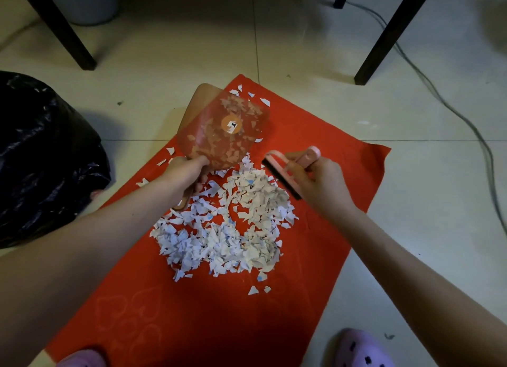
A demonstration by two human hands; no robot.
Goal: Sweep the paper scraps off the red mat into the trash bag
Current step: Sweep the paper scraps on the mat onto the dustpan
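A red mat point(214, 311) lies on the tiled floor with a heap of white paper scraps point(227, 229) in its middle. My left hand point(183, 177) grips the handle of a translucent pink dustpan point(222, 130), held raised over the mat's far end; scraps show through it. My right hand point(321, 183) holds a small pink brush point(285, 172) with dark bristles, at the heap's far right edge. A black trash bag point(44, 158) sits on the floor to the left of the mat.
Dark table legs point(68, 34) point(389, 34) stand on the floor beyond the mat. A cable point(452, 108) runs along the right side. My feet in purple clogs point(362, 350) are at the mat's near edge. A pale bin point(87, 1) stands at the far left.
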